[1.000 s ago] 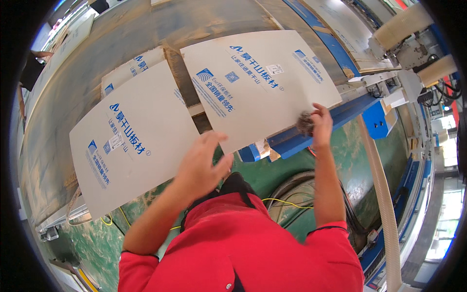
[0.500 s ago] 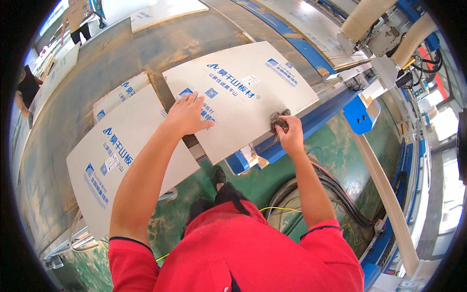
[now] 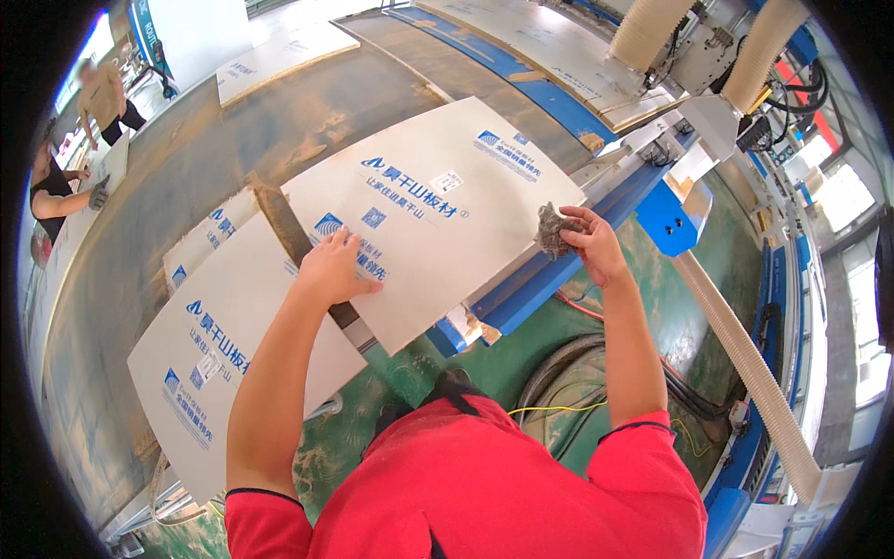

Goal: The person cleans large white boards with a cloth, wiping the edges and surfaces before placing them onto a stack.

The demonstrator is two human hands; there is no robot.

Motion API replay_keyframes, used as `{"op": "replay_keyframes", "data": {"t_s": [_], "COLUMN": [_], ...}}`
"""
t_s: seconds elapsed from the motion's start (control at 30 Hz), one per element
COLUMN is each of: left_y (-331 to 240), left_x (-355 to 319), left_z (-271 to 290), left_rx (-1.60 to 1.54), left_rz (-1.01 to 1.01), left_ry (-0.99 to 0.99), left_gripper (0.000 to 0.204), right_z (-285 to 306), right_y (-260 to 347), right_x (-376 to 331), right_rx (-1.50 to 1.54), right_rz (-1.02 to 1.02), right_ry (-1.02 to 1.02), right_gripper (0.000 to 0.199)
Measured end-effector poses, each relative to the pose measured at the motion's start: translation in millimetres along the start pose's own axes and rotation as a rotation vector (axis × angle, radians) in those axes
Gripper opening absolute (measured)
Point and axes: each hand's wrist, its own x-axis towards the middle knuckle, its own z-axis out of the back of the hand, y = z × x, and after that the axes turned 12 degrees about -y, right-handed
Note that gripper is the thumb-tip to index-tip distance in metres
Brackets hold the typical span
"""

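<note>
- As the head view looks down over a red-sleeved person, the left hand [image 3: 333, 270] lies flat, fingers spread, on the near edge of a large white board [image 3: 428, 210] printed in blue.
- The right hand [image 3: 589, 244] pinches a crumpled grey rag [image 3: 554, 231] between thumb and fingers, at the board's right corner, beside the blue rail [image 3: 568, 261] of the machine bed.
- The large board rests on the dusty machine bed [image 3: 186, 177], its near-right edge along the rail.
- A second white board [image 3: 233, 354] lies to the left, just beside the first, with a narrow gap between them; a smaller white panel [image 3: 209, 238] shows behind it.
- A ribbed cream hose [image 3: 745, 373] runs down the right side over the green floor [image 3: 521, 354].
- Two other people [image 3: 79, 140] stand at the far left edge.
</note>
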Motion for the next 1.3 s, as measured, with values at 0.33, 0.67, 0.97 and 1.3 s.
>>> {"op": "replay_keyframes", "data": {"t_s": [0.33,0.67,0.97,1.3], "left_y": [-50.9,-80.4,-73.8,-74.0], "left_x": [30.5,50.3,57.0,55.7], "left_z": [22.9,21.4,24.1,30.6], "left_rx": [0.005,-0.006,-0.02,-0.014], "left_rz": [0.077,0.112,0.132,0.118], "left_ry": [0.04,0.042,0.039,0.046], "left_gripper": [0.095,0.092,0.089,0.091], "right_z": [41.2,67.8,54.1,52.4], "right_y": [32.3,5.5,-18.5,-9.7], "right_x": [80.4,104.0,129.6,102.7], "right_rx": [-0.683,-0.731,-0.821,-0.953], "right_rz": [0.629,0.306,0.659,0.968], "right_ry": [-0.459,0.105,-0.334,0.011], "right_gripper": [0.029,0.027,0.029,0.032]}}
